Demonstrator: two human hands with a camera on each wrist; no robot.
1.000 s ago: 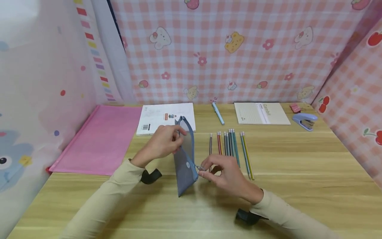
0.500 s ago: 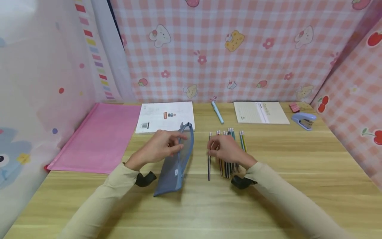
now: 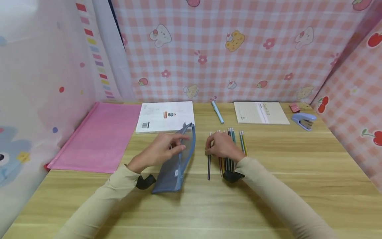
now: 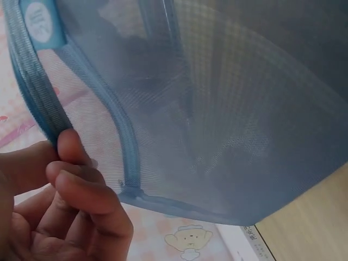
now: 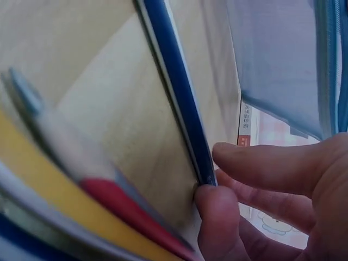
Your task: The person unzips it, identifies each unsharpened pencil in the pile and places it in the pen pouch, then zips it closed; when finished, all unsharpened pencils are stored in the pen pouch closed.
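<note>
My left hand [image 3: 162, 147] pinches the zip edge of a blue-grey mesh pencil pouch [image 3: 168, 176], which is unzipped and gapes at the top. In the left wrist view, thumb and finger hold the blue zip tape near a small tag [image 4: 41, 23]. Just right of the pouch, my right hand [image 3: 222, 145] pinches a dark blue pencil [image 5: 182, 92] that lies apart from the others on the table. Under and beside that hand are several more pencils [image 3: 229, 165], partly hidden; a red one [image 5: 117, 198] shows its sharpened point in the right wrist view.
A pink folder [image 3: 101, 139] lies at the left, with a white book [image 3: 158, 114] beside it. Farther back are a light blue pen [image 3: 217, 112], a notepad [image 3: 247, 114], a purple stapler [image 3: 303, 120] and a pink binder clip [image 3: 294, 107]. Patterned cloth walls surround the wooden table.
The right hand has let go of the pouch's zip pull and moved up and right to the lone pencil, which it now pinches. The left hand has tilted the pouch, its bottom swinging left.
</note>
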